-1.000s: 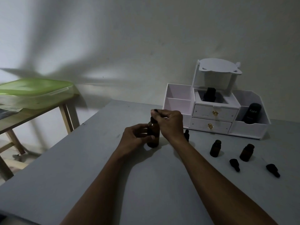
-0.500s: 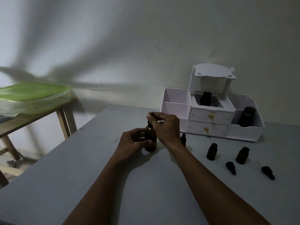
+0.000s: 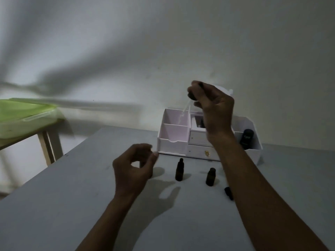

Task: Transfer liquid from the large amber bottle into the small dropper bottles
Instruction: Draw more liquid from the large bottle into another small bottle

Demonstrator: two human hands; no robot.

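The right hand (image 3: 213, 105) is up high, pinching a dropper (image 3: 184, 109) by its black top; the clear tube hangs down, blurry. The left hand (image 3: 134, 167) curls around the big bottle (image 3: 150, 173) near the middle of the table (image 3: 54, 205), which is almost hidden, so I cannot tell if the fingers touch it. Two small bottles (image 3: 179, 170) stand beside it. A white box (image 3: 174, 140) sits at the back edge.
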